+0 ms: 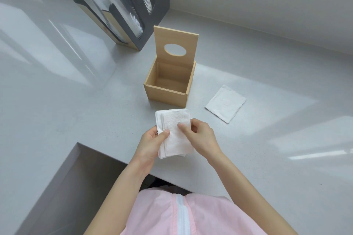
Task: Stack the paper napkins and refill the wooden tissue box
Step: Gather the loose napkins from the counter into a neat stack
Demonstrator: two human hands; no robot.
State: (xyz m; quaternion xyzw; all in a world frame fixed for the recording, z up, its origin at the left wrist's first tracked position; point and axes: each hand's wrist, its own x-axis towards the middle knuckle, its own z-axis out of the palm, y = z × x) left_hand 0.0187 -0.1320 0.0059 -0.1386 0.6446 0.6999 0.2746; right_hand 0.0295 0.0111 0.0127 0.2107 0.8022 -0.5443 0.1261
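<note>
One wooden tissue box (168, 82) stands on one grey counter (76, 101), with one hinged lid (175, 47) bearing one oval hole. One loose napkin (225, 103) lies flat. One stack of napkins (174, 131) sits between two hands (left hand (150, 143), right hand (200, 137)); its sheets are perhaps several, too close to count. One dark cup dispenser (133, 5) holds two sleeves of cups.

No readable text; the napkin's (225, 103) embossing seems illegible.
</note>
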